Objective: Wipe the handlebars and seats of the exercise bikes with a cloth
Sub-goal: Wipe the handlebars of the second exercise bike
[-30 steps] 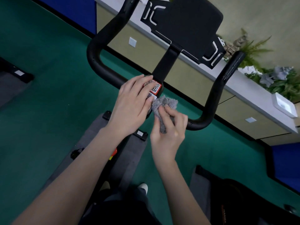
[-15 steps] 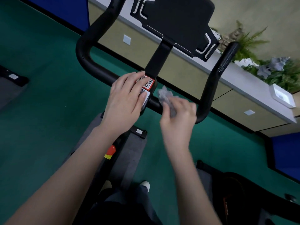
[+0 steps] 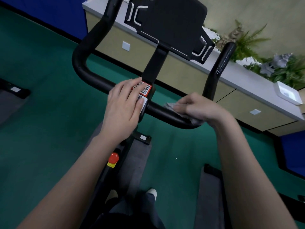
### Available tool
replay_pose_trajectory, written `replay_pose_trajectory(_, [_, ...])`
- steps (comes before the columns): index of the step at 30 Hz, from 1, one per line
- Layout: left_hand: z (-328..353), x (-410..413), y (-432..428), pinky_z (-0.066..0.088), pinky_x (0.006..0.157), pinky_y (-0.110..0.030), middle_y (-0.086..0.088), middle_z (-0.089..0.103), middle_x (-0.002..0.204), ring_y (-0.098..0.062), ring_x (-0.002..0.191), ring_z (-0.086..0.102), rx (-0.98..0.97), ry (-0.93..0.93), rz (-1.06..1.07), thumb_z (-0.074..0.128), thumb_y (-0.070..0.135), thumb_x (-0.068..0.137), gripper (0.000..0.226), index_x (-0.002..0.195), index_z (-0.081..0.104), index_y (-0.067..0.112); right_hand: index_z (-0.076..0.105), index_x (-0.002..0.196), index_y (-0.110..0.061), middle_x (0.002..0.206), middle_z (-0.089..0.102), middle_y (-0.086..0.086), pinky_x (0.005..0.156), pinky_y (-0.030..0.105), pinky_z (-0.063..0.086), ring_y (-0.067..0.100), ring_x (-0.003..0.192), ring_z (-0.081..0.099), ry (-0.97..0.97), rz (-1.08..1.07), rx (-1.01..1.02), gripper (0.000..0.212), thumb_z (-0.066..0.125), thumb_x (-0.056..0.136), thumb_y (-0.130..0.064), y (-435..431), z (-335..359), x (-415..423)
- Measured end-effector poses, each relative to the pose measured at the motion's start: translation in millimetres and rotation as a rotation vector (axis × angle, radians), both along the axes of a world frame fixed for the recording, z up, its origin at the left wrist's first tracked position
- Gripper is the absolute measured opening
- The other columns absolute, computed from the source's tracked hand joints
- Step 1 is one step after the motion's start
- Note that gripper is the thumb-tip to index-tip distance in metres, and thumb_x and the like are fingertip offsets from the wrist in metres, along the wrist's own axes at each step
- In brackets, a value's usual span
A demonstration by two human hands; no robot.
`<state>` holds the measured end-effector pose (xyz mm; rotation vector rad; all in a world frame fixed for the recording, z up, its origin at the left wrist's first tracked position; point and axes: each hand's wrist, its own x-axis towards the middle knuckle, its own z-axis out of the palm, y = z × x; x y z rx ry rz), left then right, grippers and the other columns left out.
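The black handlebar (image 3: 92,76) of an exercise bike curves across the middle of the view, with a black console panel (image 3: 173,25) above its stem. My left hand (image 3: 123,106) rests flat with straight fingers on the bar's centre, over red and white QR stickers (image 3: 143,90). My right hand (image 3: 199,108) grips a grey cloth (image 3: 170,105) and wraps it round the bar's right section, near the bend up to the right grip (image 3: 221,65). The seat is out of view.
Green carpet (image 3: 41,113) lies all around. A red knob (image 3: 113,157) sits on the frame below. A beige low wall with a white ledge (image 3: 247,81), plants (image 3: 247,42) and a white dish (image 3: 288,94) runs behind. Another machine's dark base (image 3: 211,187) is at lower right.
My right hand has slid the cloth rightward along the bar, from beside the stickers to the right bend. My left hand has stayed on the centre.
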<state>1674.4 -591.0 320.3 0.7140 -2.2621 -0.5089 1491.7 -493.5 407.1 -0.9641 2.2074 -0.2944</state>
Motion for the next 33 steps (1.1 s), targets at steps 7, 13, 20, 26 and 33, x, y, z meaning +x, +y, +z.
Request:
replay_pose_trajectory(7, [-2,-2,-1,0.031,0.103,-0.04,-0.002,0.049,0.138,-0.024,0.123,0.043,-0.014,0.009,0.002,0.035,0.024,0.097,0.039,0.13,0.052,0.011,0.074,0.096,-0.014,0.072,0.059,-0.018,0.064,0.01,0.038,0.008,0.071,0.055,0.372,-0.096,-0.555,0.012,0.064,0.09,-0.016,40,-28,40])
replay_pose_trajectory(13, [-3,-2,-1,0.032,0.103,-0.04,-0.002,0.048,0.139,-0.024,0.124,0.043,-0.02,0.007,0.006,0.035,0.024,0.097,0.039,0.13,0.052,0.011,0.07,0.101,-0.009,0.096,0.067,-0.007,0.085,0.014,0.043,0.016,0.091,0.059,0.382,-0.325,-1.028,0.017,0.066,0.085,-0.009,75,-61,102])
replay_pose_trajectory(20, [0,1,-2,0.031,0.105,-0.042,-0.002,0.046,0.141,-0.024,0.126,0.042,-0.005,-0.029,-0.016,0.033,0.025,0.098,0.041,0.132,0.05,0.01,0.066,0.11,0.0,0.106,0.071,0.014,0.096,0.039,0.051,0.027,0.103,0.066,-0.807,-1.348,-0.904,0.021,0.053,0.095,-0.007,48,-90,152])
replay_pose_trajectory(26, [2,2,-1,0.03,0.105,-0.04,-0.002,0.045,0.142,-0.023,0.128,0.041,-0.004,-0.049,-0.019,0.032,0.026,0.099,0.041,0.134,0.049,0.01,0.056,0.123,0.006,0.127,0.059,0.023,0.109,0.046,0.039,0.033,0.122,0.055,-1.182,-1.293,-0.976,0.031,0.049,0.093,0.004,5,-77,141])
replay_pose_trajectory(33, [-1,2,-1,0.031,0.105,-0.041,-0.002,0.044,0.143,-0.023,0.128,0.04,-0.011,-0.05,-0.022,0.032,0.025,0.099,0.041,0.134,0.048,0.011,0.054,0.118,0.012,0.115,0.062,0.023,0.103,0.044,0.045,0.03,0.105,0.06,-1.189,-1.258,-0.964,0.029,0.054,0.089,0.008,4,-80,134])
